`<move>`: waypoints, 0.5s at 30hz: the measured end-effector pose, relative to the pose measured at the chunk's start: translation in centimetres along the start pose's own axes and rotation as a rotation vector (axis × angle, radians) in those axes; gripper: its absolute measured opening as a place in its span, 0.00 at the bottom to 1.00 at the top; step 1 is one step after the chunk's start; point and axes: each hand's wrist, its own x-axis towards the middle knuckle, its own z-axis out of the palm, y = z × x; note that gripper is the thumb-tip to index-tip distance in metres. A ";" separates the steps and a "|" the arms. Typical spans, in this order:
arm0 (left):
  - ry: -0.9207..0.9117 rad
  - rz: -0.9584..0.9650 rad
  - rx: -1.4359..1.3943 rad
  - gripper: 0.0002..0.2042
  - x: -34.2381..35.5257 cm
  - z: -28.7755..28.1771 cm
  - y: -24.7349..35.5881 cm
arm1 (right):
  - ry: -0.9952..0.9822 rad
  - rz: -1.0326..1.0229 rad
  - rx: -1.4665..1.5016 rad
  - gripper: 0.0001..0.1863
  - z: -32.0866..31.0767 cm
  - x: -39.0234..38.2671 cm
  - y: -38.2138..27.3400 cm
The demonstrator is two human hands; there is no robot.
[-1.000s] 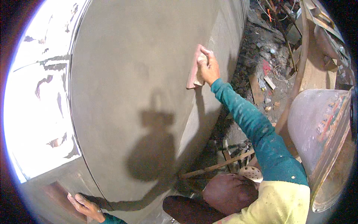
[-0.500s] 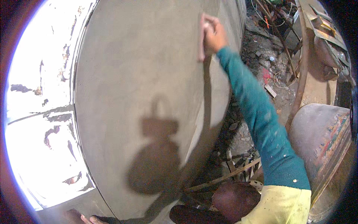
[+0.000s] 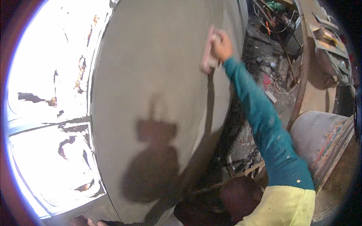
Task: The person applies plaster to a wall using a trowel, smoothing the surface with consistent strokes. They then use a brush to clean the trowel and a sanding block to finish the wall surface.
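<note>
My right hand [image 3: 222, 47], in a teal sleeve, grips a pink hand float [image 3: 207, 51], held against the grey plastered wall [image 3: 151, 56] near its upper right, over a long dark shadow. A shadow of head and headgear lies lower on the wall. The tips of my left hand [image 3: 94, 222] show at the bottom left edge beside a brown surface [image 3: 79, 220]; most of that hand is out of frame, so its grip is unclear. A glaring white opening [image 3: 49, 158] with thin dividing bars fills the left side.
On the right are a grey bucket [image 3: 318, 139], a long plank [image 3: 315, 100] with tools and scraps [image 3: 326, 35] on it, rubble [image 3: 260, 60] with a looped white cable, and a wooden pole [image 3: 250, 169] crossing low beside my dark-clad legs [image 3: 200, 216].
My right hand and float went up the wall from a second ago, then slightly back down since half a second ago. My left hand has slipped mostly out at the bottom as the view shifted.
</note>
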 end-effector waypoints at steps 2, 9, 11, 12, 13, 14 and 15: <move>0.022 -0.064 -0.102 0.15 0.4 -2.6 2.7 | -0.094 -0.229 0.115 0.21 1.1 -9.7 -6.4; -0.106 -0.050 0.040 0.16 0.7 -1.4 1.1 | -0.061 0.106 0.077 0.21 -2.2 5.2 -4.0; -0.102 -0.168 -0.080 0.16 2.0 -3.8 4.9 | -0.077 -0.042 -0.005 0.20 0.5 -1.2 -4.1; -0.107 -0.107 -0.056 0.16 2.1 -4.4 4.6 | -0.069 -0.128 0.085 0.19 0.9 -3.7 -7.5; -0.102 -0.047 -0.040 0.16 1.9 -4.7 4.2 | -0.048 -0.222 0.174 0.18 0.4 -4.2 -9.9; -0.096 0.028 -0.034 0.16 2.0 -4.3 3.5 | -0.043 -0.183 0.209 0.18 -0.4 -2.7 -9.7; -0.084 0.029 -0.023 0.17 1.8 -3.6 2.8 | -0.038 -0.143 0.245 0.18 -1.2 -0.1 -9.0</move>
